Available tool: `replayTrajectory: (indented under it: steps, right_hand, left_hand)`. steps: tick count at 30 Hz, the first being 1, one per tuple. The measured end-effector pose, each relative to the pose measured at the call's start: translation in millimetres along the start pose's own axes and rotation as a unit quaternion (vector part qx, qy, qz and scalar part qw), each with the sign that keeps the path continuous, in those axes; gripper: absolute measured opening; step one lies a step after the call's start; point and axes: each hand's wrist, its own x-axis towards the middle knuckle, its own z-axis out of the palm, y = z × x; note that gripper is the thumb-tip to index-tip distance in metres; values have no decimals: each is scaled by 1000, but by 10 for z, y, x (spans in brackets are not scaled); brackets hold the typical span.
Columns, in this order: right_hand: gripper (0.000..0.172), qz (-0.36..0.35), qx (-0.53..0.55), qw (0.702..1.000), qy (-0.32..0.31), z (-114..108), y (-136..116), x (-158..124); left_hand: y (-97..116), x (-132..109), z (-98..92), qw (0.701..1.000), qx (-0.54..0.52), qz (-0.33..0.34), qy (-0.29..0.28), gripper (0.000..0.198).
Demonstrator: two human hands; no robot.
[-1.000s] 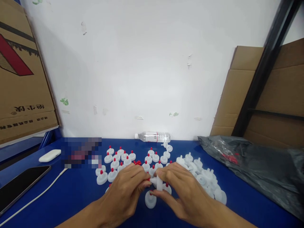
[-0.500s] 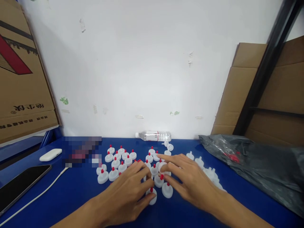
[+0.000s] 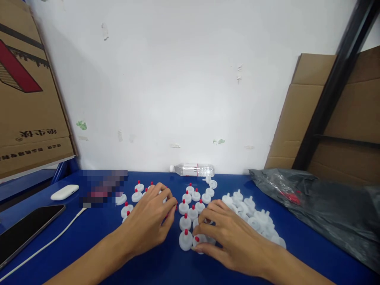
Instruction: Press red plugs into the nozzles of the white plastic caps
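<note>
Grip of right hand [image 3: 228, 235] tight on red-tipped cap [image 3: 198, 239]; grip of left hand [image 3: 148, 221] half-curled above cap cluster [image 3: 137, 195], hold indiscernible.

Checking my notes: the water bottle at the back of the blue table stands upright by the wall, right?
Not upright: the head view shows the water bottle lying on its side at the back of the blue table by the wall.

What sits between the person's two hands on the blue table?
Head view: a few white caps with red tips stand on the blue table between the left hand and right hand.
</note>
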Motion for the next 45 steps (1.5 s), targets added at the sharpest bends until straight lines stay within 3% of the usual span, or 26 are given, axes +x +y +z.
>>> replayTrajectory:
  steps: [4,9,23,31,38,42,45]
  right_hand:
    - [19,22,2,999,-23,-80,0,-3]
    - [20,29,-18,998,-45,-159,13,8]
    - [20,42,-59,994,-81,-237,51,-8]
    - [37,52,-110,985,-120,-246,78,-55]
    - [24,77,-112,988,-79,-172,136,-13]
    - [25,125,-139,982,24,-227,202,29]
    - [25,170,-203,960,94,-255,310,21]
  left_hand:
    - [-64,-16,70,995,71,-44,-48,24]
    - [-94,-40,118,992,91,-38,-73,26]
    - [-123,-70,259,989,112,3,-92,19]
    - [-157,-90,303,988,106,-13,-112,22]
    - [-121,-85,256,990,81,-16,-115,14]
    - [-134,-83,254,989,68,0,-130,15]
    - [-149,-83,252,989,54,21,-139,18]
